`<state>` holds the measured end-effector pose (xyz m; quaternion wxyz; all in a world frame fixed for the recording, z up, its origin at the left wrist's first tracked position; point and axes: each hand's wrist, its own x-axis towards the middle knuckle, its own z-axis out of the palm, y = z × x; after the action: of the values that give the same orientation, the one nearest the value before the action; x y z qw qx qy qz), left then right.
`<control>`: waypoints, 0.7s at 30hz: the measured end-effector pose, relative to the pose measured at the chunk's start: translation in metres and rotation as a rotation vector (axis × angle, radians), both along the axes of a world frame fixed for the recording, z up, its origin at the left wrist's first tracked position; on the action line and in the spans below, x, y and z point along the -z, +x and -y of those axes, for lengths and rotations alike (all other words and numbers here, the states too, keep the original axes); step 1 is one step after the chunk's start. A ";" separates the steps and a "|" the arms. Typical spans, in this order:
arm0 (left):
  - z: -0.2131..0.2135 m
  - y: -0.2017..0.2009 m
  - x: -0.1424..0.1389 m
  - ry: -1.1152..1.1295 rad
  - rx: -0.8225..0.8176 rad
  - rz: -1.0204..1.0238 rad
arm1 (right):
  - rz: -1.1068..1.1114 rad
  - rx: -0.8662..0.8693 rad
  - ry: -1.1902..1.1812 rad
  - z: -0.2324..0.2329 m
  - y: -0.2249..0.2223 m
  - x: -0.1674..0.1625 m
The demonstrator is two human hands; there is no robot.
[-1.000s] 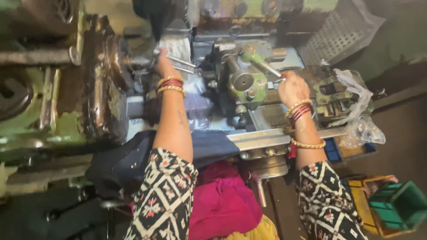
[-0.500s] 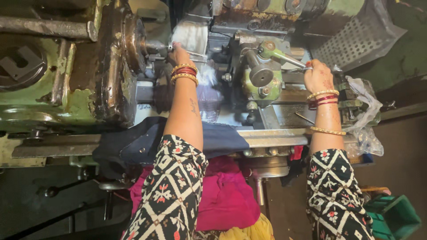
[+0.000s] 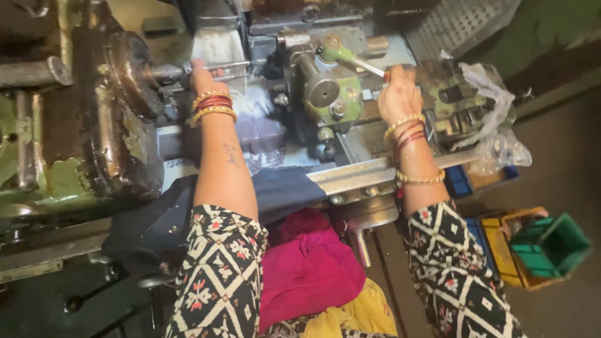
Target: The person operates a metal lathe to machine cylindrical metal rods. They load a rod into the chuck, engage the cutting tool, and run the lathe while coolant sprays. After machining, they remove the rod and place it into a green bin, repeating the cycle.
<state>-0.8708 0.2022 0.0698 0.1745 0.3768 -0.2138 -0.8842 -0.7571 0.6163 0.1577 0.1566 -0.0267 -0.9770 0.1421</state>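
Note:
I stand at a worn green lathe [image 3: 75,169]. My left hand [image 3: 201,78], with red and gold bangles at the wrist, reaches to the round chuck [image 3: 134,75] and holds a thin metal rod [image 3: 219,65] that sticks out of it. My right hand [image 3: 399,95], also bangled, grips the metal lever handle [image 3: 366,67] of the green tool post [image 3: 322,87] on the carriage. The fingers of both hands are partly hidden by the machine parts.
A dark cloth [image 3: 188,213] lies over the lathe bed in front of me. Crumpled clear plastic bags [image 3: 494,125] sit at the machine's right end. Green [image 3: 551,244], yellow and blue bins stand on the floor at right. A perforated metal basket [image 3: 457,25] is behind.
The view has shifted slightly, so the machine sits further right and lower. Both hands stay on the chuck area and the lever; the right hand has slid a little along the handle.

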 end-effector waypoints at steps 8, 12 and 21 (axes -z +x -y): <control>0.010 0.004 0.004 -0.122 0.149 -0.012 | -0.321 -0.217 -0.339 -0.138 0.016 0.019; -0.014 0.015 0.005 -0.975 0.640 0.335 | -0.505 0.060 -0.864 -0.246 0.081 0.054; -0.114 0.068 -0.080 -1.792 0.904 0.484 | 0.211 0.295 -0.660 -0.159 0.175 0.254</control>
<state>-0.8032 0.3161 0.1494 -0.0052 0.1607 -0.9453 -0.2837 -0.5819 0.7756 -0.0959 0.0568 -0.2306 -0.8751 0.4216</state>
